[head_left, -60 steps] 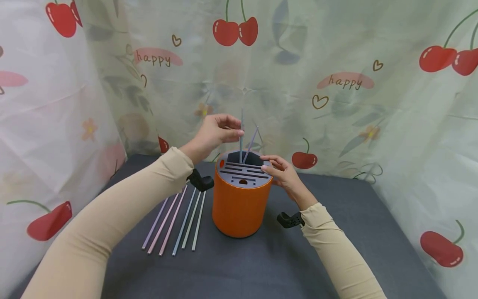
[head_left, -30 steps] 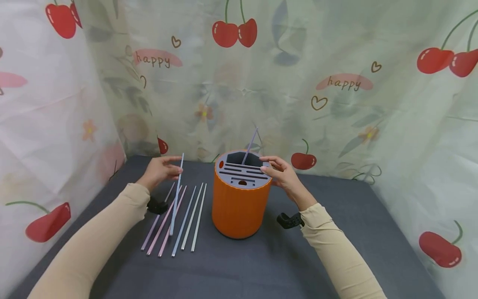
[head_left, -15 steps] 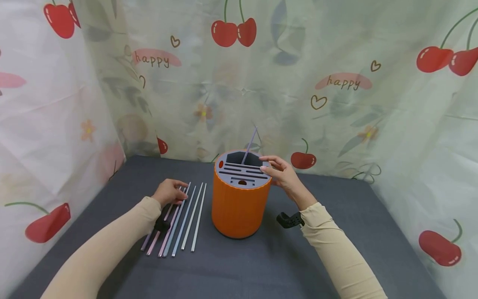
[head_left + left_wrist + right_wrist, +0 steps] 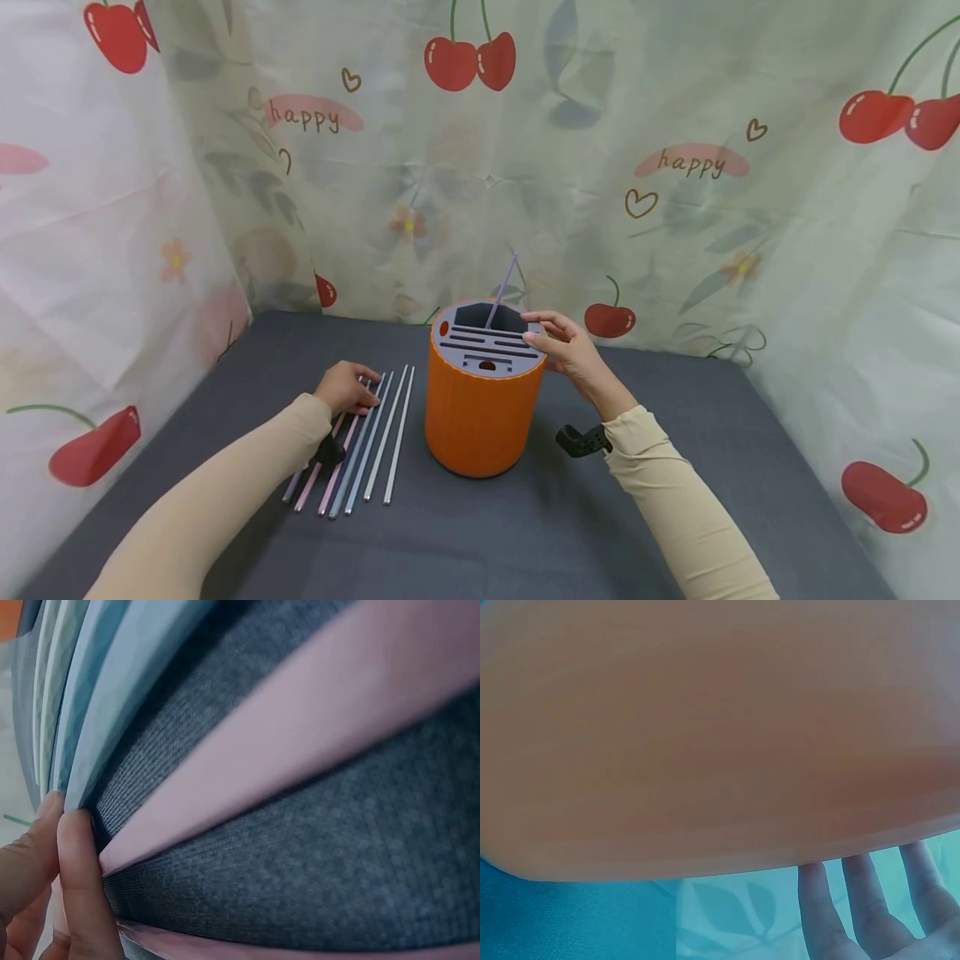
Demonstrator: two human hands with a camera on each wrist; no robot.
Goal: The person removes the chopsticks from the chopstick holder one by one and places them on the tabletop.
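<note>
An orange round holder (image 4: 480, 425) with a grey slotted top (image 4: 480, 354) stands mid-table. One purple stick (image 4: 504, 287) leans out of its rear opening. Left of it, several pastel sticks (image 4: 386, 442) lie side by side on the dark cloth. My left hand (image 4: 358, 392) lies on their far ends, and its fingertips (image 4: 75, 877) pinch the end of a pale blue stick (image 4: 112, 697) beside a pink stick (image 4: 300, 742). My right hand (image 4: 542, 333) rests on the holder's right rim. Its straight fingers (image 4: 855, 915) show beyond the orange wall (image 4: 705, 727).
Dark grey cloth (image 4: 525, 533) covers the table. Cherry-print curtains (image 4: 675, 208) close off the back and both sides. A black wrist mount (image 4: 581, 440) hangs just right of the holder.
My left hand lifted a pale blue stick out of the holder, carried it left and down, and laid it among the row on the table. The right hand stayed on the holder.
</note>
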